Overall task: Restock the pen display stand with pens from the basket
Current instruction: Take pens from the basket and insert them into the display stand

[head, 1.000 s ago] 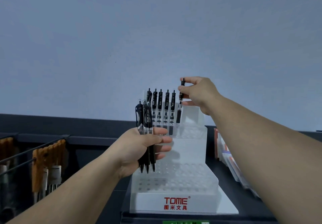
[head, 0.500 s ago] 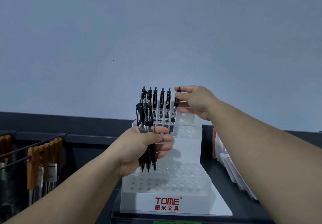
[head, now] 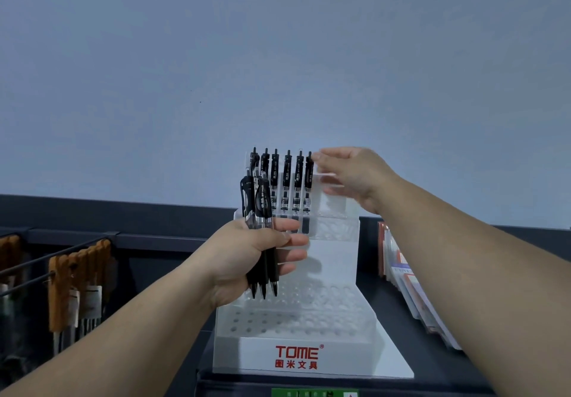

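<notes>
A white tiered pen display stand [head: 309, 354] with red TOME lettering stands on a dark shelf. Several black pens [head: 287, 180] stand upright in its top row; the lower tiers show bare holes. My left hand [head: 238, 257] grips a bundle of three black pens [head: 261, 208], tips down, in front of the stand's left side. My right hand [head: 355, 174] is blurred and pinches the top of the rightmost pen [head: 309, 186], which stands in the top row level with the others. No basket is in view.
Brown-handled items [head: 77, 273] hang from black rails at the left. A slanted stack of packaged cards [head: 411, 288] lies to the right of the stand. A plain grey-blue wall [head: 278, 57] fills the background.
My right hand has lowered its pen into the top row, where it now stands level with the others. The left hand keeps its bundle in about the same place.
</notes>
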